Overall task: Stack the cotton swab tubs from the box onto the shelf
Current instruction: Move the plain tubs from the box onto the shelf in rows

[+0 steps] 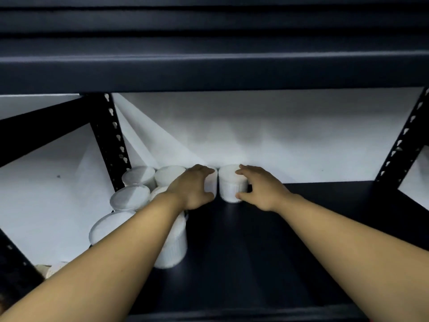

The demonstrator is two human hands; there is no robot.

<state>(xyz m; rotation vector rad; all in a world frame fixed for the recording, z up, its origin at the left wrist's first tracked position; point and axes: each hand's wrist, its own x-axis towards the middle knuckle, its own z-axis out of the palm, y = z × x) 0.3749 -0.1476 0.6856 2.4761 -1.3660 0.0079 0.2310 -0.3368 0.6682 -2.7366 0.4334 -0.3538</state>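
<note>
Both my arms reach deep into a dark shelf (267, 240). My left hand (191, 188) wraps around a white cotton swab tub (211, 184) at the back of the shelf, mostly hiding it. My right hand (260, 188) grips a second white tub (231, 184) that stands upright right beside the first, almost touching it. Several more white tubs stand in rows on the left: one at the back (139, 176), one in the middle (130, 197), one nearer (109, 226). Another tub (173, 247) is partly hidden under my left forearm.
A dark upper shelf board (209, 66) hangs low overhead. Black perforated uprights stand at the left (111, 140) and right (404, 135). A white wall (267, 135) closes the back. The shelf surface right of the tubs is bare. Something pale (50, 269) shows at the lower left.
</note>
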